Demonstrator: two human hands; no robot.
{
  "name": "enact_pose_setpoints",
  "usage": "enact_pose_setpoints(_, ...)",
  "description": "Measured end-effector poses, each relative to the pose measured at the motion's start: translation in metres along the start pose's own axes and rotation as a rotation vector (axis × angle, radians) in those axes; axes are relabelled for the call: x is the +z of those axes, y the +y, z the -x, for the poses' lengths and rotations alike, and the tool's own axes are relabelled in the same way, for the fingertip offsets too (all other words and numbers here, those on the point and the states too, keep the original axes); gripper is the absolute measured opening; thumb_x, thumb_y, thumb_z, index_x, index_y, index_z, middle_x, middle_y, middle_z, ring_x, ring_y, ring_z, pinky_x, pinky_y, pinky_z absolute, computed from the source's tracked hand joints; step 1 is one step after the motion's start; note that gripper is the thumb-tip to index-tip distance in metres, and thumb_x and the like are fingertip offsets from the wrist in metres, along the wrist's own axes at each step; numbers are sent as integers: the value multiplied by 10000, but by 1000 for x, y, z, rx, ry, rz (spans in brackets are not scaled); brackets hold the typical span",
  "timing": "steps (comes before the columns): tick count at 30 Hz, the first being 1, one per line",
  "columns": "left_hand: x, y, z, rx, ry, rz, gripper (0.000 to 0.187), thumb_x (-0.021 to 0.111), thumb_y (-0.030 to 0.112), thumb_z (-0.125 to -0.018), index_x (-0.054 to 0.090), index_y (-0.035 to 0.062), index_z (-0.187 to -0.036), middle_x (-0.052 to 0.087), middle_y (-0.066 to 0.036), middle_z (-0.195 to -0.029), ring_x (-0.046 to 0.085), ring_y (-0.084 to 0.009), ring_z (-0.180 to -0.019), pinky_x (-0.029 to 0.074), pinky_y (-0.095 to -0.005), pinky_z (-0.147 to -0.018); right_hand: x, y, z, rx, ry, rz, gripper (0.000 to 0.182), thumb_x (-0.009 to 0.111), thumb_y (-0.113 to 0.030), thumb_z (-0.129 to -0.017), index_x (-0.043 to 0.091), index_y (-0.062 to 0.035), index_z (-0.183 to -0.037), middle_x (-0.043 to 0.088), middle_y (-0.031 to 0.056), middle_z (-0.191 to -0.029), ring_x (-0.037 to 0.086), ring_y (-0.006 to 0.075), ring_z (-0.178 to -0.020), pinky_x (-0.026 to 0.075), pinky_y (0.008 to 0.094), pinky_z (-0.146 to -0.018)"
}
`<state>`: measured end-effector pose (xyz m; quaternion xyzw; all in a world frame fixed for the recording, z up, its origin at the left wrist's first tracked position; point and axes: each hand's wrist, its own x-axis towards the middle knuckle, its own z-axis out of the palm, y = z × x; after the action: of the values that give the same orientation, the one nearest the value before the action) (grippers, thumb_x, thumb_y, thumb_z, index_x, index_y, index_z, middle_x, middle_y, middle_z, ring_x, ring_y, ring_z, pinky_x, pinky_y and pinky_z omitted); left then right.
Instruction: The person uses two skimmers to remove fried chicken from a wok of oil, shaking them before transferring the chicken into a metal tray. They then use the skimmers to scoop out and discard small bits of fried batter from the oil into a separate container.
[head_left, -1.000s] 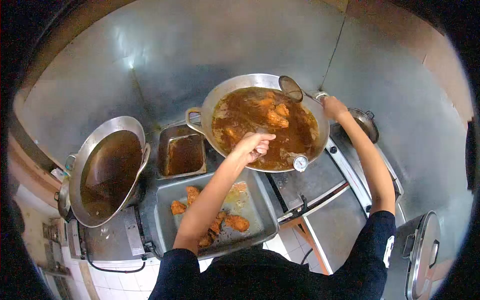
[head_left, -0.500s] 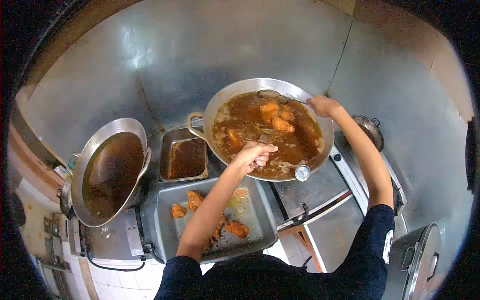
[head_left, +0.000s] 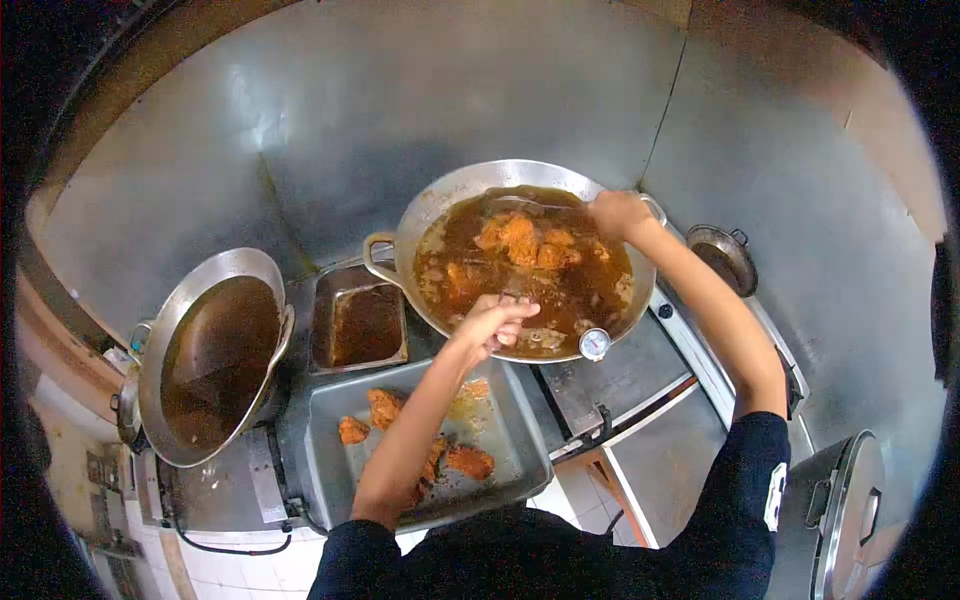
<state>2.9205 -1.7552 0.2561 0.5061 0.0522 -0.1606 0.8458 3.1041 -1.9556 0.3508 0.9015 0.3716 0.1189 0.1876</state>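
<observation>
A large metal wok (head_left: 445, 185) holds brown oil with several pieces of fried chicken (head_left: 520, 240) at its surface. My right hand (head_left: 618, 215) is closed at the wok's right rim, round the handle of a thin wire skimmer (head_left: 535, 203) that reaches over the oil behind the chicken. My left hand (head_left: 494, 325) is over the wok's near edge, fingers closed round a tool whose far end is hard to make out in the oil. A round dial thermometer (head_left: 594, 344) sits at the near right rim.
A grey tray (head_left: 520, 425) with several fried pieces (head_left: 469, 461) lies below my left forearm. Left of the wok are a rectangular oil pan (head_left: 368, 325) and a second wok (head_left: 250, 262). A small pan (head_left: 735, 270) and a lidded pot (head_left: 850, 520) stand at right.
The chicken pieces in the oil have shifted left and look more spread out. My right hand has moved slightly left, and my left hand slightly left and down. The whole view has shifted a little.
</observation>
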Motion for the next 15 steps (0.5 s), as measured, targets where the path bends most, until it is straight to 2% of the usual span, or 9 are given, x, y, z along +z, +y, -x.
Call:
enact_pose_setpoints(1,2,-5,3,36,-5,1,226,684,77,-790,461,103,-760,354,80,-556,282,-10,-420,192,-185,-364,4,1,2,-7,68,25,185,499,-131,-808,654,-30,-807,644,171,-808,650,345,-733,531,443,-628)
enact_pose_setpoints(3,3,-14,8,73,-22,7,278,685,24,-758,453,71,-904,409,56,-587,300,-13,-419,224,-177,-356,10,5,6,-7,39,8,179,501,-133,-799,650,-40,-832,643,173,-805,647,349,-730,532,441,-626)
enact_pose_setpoints(5,5,-23,13,64,7,17,344,670,8,-762,429,68,-1000,416,55,-649,299,-5,-415,213,-170,-341,9,13,14,17,55,-12,180,498,-131,-797,642,-53,-872,640,178,-797,643,353,-726,531,445,-624)
enact_pose_setpoints(10,1,-25,30,95,-98,27,357,618,-61,-763,416,89,-1017,373,74,-661,277,7,-409,202,-167,-330,-13,10,56,161,141,-139,224,466,-121,-828,591,-83,-1011,627,202,-767,637,366,-740,526,469,-628)
enact_pose_setpoints(15,10,-7,58,101,-169,51,329,576,-100,-749,408,85,-964,349,68,-663,308,1,-437,250,-169,-354,-34,16,91,323,168,-168,249,466,-78,-820,577,-66,-1044,623,230,-797,634,391,-783,522,478,-667)
